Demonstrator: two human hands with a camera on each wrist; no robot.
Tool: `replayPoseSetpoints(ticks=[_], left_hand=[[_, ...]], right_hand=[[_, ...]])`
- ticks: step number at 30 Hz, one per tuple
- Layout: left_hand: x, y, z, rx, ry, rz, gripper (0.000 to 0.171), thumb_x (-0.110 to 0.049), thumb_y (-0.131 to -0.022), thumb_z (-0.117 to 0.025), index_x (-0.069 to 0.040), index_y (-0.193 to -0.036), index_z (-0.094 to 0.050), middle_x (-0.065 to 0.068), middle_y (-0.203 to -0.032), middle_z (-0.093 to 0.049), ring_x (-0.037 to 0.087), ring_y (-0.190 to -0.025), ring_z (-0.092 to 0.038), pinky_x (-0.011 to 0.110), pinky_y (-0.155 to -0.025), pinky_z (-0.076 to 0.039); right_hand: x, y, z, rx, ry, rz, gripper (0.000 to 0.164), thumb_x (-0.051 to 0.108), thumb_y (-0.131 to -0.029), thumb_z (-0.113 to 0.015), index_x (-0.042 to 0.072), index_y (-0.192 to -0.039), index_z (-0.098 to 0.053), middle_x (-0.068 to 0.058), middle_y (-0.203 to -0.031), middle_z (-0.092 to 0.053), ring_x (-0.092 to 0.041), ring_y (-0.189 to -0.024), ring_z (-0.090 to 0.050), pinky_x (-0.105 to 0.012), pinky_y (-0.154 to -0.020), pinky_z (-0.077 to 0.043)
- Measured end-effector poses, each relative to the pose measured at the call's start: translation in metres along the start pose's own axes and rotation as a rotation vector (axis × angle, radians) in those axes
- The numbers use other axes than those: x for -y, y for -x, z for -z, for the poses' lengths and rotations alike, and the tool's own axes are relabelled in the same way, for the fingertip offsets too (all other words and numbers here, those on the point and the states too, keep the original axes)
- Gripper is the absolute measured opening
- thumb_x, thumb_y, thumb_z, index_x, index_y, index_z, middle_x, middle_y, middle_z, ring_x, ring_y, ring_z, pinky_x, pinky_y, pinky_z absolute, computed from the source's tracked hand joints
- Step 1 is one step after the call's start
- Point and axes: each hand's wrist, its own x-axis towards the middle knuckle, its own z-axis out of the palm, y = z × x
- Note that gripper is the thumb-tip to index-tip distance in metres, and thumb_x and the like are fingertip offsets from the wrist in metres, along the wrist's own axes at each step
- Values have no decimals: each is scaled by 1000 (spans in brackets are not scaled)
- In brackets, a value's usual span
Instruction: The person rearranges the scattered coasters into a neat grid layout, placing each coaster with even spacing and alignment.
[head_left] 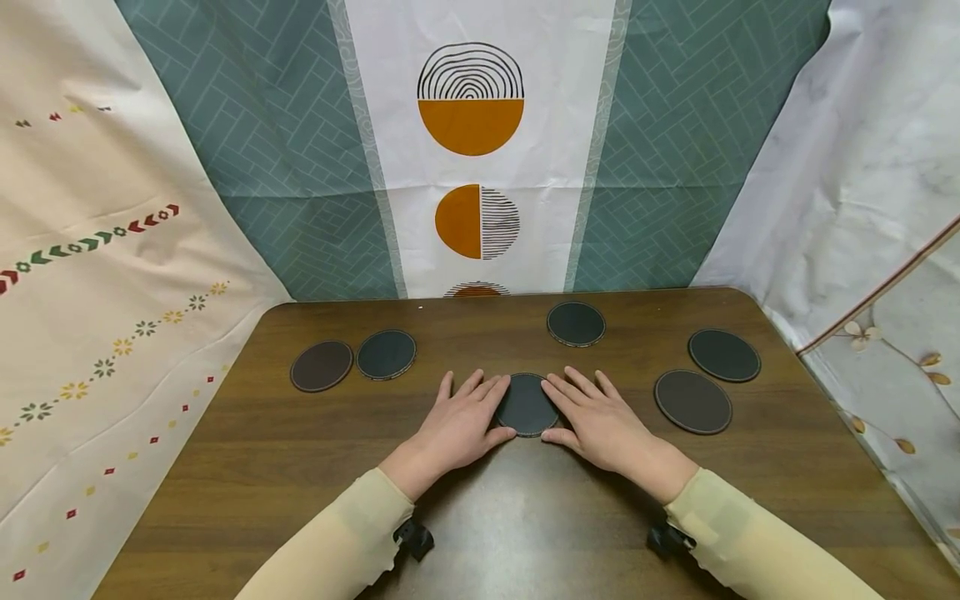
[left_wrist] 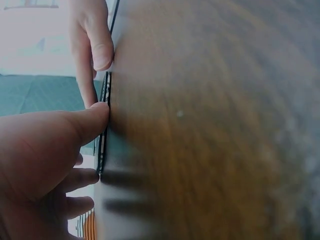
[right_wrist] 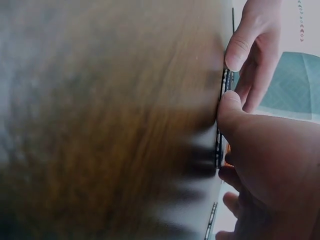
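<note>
A round black coaster (head_left: 527, 406) with a stitched rim lies flat on the wooden table, between both hands. My left hand (head_left: 459, 423) rests at its left side, fingers extended forward, with index fingertip and thumb tip at the rim. Mirroring it, my right hand (head_left: 606, 423) touches the right side with straight index finger and thumb. Seen edge-on in the left wrist view, the coaster's rim (left_wrist: 108, 85) shows dark and pale lines close to the tabletop. The right wrist view shows the rim (right_wrist: 218, 152) beside the thumb.
To the left lie a brown coaster (head_left: 322, 367) and a black coaster (head_left: 386, 355). Another black coaster (head_left: 576, 324) sits near the table's back edge. At the right are a black coaster (head_left: 724, 356) and a brown coaster (head_left: 693, 402). Patterned cloths (head_left: 480, 167) hang behind the table (head_left: 247, 500).
</note>
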Motion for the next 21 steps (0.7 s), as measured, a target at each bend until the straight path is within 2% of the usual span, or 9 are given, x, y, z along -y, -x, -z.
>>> replayPoseSetpoints(ticks=[21], left_hand=[[4,-20,0,7,15,21,84,-59,-108,-66,-15,-174,-37,8,-171,-48,35,-163,-35,73,-128,-18]], right_hand=[[-10,-20,-3,25,7,-35,83,57,-109,-63,5,-170,-42,-14,-174,-42,-38,-164,-31,-69,-129,-22]])
